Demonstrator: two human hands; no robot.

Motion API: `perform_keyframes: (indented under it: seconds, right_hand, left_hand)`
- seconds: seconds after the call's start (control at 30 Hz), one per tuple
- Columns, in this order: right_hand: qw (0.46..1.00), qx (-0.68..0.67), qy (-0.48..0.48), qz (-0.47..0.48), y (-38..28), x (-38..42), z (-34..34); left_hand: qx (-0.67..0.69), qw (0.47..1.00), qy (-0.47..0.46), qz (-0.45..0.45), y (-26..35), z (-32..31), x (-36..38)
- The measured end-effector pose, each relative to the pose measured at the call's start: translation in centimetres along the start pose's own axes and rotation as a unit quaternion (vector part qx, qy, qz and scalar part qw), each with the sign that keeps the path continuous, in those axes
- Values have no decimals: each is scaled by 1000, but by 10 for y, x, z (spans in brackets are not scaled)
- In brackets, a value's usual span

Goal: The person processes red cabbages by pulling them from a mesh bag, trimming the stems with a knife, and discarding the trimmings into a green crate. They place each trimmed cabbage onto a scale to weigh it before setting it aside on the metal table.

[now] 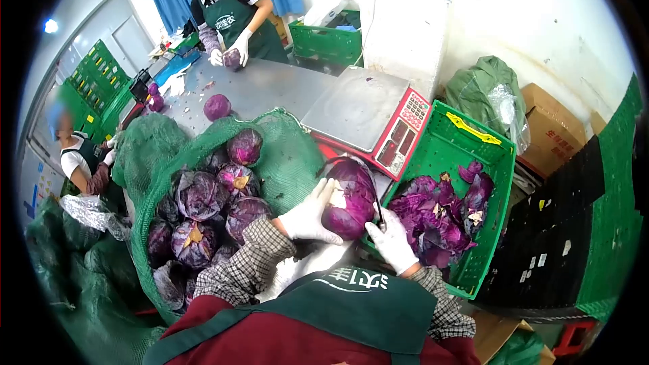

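A purple cabbage (350, 197) is held in front of my chest. My left hand (311, 215), in a white glove, presses against its left side, the fingers against the leaves. On the other side my right hand (392, 238), gloved too, is closed around a thin dark tool, likely a knife, whose blade runs up along the cabbage's right edge. To the left, a green mesh bag (287, 155) lies open with several purple cabbages (201, 195) in it. Right of my hands, a green crate (488, 230) holds loose purple leaves (436, 213).
A red scale (399, 142) with a metal plate stands beyond the cabbage. Across the metal table (270, 88), a co-worker (233, 17) holds another cabbage (232, 59). A second person (84, 162) is at far left. Dark stacked crates (551, 230) stand at right.
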State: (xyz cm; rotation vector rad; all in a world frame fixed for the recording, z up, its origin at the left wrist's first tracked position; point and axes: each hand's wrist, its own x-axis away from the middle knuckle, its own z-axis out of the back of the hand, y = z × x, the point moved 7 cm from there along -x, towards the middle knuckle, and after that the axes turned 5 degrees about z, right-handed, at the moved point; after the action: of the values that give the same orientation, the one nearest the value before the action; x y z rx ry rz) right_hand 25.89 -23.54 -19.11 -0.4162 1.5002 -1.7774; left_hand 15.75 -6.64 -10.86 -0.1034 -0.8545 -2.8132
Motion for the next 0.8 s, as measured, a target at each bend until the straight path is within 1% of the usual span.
perform_keyframes:
  seconds: [0.03, 0.07, 0.1, 0.13, 0.17, 0.2, 0.23, 0.27, 0.3, 0.33, 0.37, 0.4, 0.43, 0.47, 0.5, 0.53, 0.6, 0.63, 0.67, 0.7, 0.73, 0.77, 0.8]
  right_hand:
    - [999, 36, 5, 9, -25, 4, 0]
    - [1000, 8, 0, -16, -19, 8, -6]
    - [998, -40, 5, -54, -14, 11, -10]
    - [992, -87, 11, -94, -14, 15, -13]
    - [980, -147, 4, -131, -21, 20, -15]
    - [965, -206, 0, -164, -30, 23, -14]
    - [969, -193, 0, -151, -27, 23, -14]
    - [968, -186, -10, -166, -27, 24, -12]
    - [966, -180, -20, -182, -28, 26, -8]
    - [964, -174, -31, -199, -28, 29, -7]
    - [956, -206, -27, -205, -28, 34, -7]
    - [955, -222, -22, -196, -26, 40, -9]
    - [945, -241, -23, -218, -22, 44, -10]
    - [935, -258, -27, -242, -22, 49, -10]
    - [941, -231, -34, -246, -17, 49, -5]
    - [940, -247, 4, -234, -25, 48, 3]
    - [973, -147, 77, -161, -31, 43, 26]
    - [990, -41, 48, -126, -47, 37, 32]
    - [997, 50, 40, -40, -52, 31, 31]
    - [987, 146, 47, 45, -59, 27, 31]
    - [957, 244, 54, 144, -77, 24, 27]
    - [971, 192, 20, 139, -76, 24, 22]
    - [977, 179, 3, 113, -79, 20, 20]
  left_hand:
    - [43, 999, 2, 20, -8, -1, 0]
    - [88, 995, 6, 43, -13, -1, 1]
    - [272, 956, 48, 100, -12, 1, 4]
    - [349, 922, 107, 133, -34, -12, -2]
    - [385, 899, 138, 158, -48, -28, 0]
    - [418, 874, 169, 179, -46, -27, 3]
    - [414, 878, 156, 181, -40, -25, 5]
    - [411, 881, 142, 186, -32, -23, 10]
    - [347, 909, 130, 190, -31, -25, 8]
    - [231, 949, 119, 179, -11, -11, 8]
    - [137, 971, 124, 148, 6, -5, 7]
    - [43, 985, 126, 112, 20, -1, 5]
    - [18, 987, 132, 87, 32, 1, 4]
    - [-7, 988, 133, 83, 39, -3, 5]
    - [-33, 987, 137, 79, 44, -6, 4]
    - [-62, 985, 143, 74, 47, -6, 3]
    - [-81, 984, 152, 37, 52, -13, 3]
    - [-99, 982, 157, 23, 60, -16, 2]
    - [-116, 980, 162, 8, 69, -18, 2]
    - [-106, 980, 166, 7, 75, -17, 0]
    - [-101, 980, 169, 14, 76, -19, -2]
    - [-96, 980, 173, 20, 76, -21, -5]
    - [-91, 979, 179, 27, 76, -21, -7]
